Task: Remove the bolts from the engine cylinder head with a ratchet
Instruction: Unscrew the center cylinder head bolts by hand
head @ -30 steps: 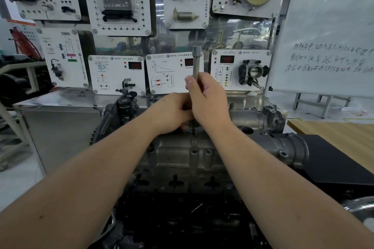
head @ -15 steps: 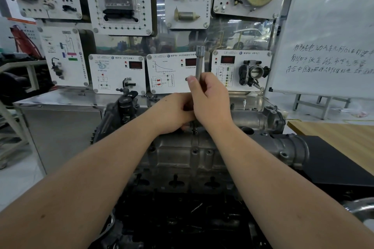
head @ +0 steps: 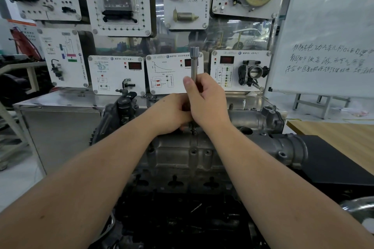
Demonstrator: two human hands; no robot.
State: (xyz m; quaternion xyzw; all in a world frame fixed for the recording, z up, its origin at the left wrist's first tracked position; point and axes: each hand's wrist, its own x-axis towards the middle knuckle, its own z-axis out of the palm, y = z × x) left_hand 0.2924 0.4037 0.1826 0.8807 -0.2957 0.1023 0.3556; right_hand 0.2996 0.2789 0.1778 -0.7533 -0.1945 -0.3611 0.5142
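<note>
A grey metal engine cylinder head (head: 182, 153) lies across the middle of the view. A long silver extension bar (head: 194, 62) stands upright above its top edge, socket end up. My right hand (head: 206, 99) grips the bar's shaft, thumb up along it. My left hand (head: 172, 113) is curled round the bar's lower part just left of the right hand. Below the hands the bar's dark tip (head: 193, 129) meets the head at a bolt; the bolt itself is mostly hidden.
Behind the engine stands a steel cabinet (head: 60, 127) and a wall of white training panels (head: 117, 75). A whiteboard (head: 327, 32) is at right, with a wooden table (head: 336, 133) and a black mat (head: 332, 159) below it. Dark engine parts fill the foreground.
The bar and both hands stay on the same bolt. My right hand's grip has shifted slightly on the shaft, and the view has tilted a little.
</note>
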